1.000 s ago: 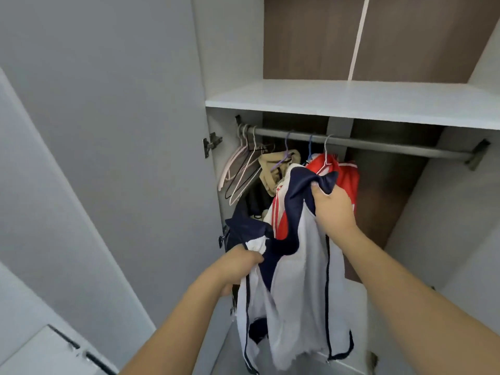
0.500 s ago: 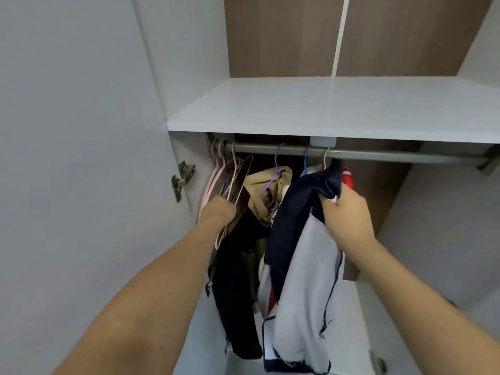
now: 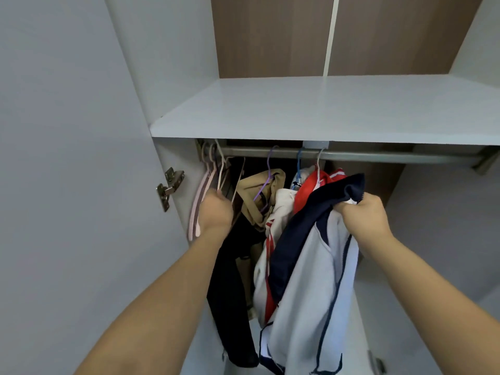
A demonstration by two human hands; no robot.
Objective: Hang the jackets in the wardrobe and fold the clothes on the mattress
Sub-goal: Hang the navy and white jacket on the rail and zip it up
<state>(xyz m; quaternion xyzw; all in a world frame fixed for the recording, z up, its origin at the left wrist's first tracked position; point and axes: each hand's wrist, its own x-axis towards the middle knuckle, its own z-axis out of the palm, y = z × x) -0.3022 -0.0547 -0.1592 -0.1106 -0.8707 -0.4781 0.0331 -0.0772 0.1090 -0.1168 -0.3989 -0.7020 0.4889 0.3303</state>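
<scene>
Under the wardrobe rail (image 3: 378, 156), the right hand (image 3: 364, 216) is gripping the navy-and-white jacket (image 3: 311, 272) by its collar while the left hand (image 3: 216, 212) is closing on empty hangers (image 3: 205, 190), likely needing one unhooked for this jacket.

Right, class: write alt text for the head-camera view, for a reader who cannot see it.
A person's right hand grips a navy and white jacket by its collar in front of an open wardrobe, while the left hand grasps the empty hangers at the left end of the rail. A tan jacket and a red jacket already hang there.
</scene>
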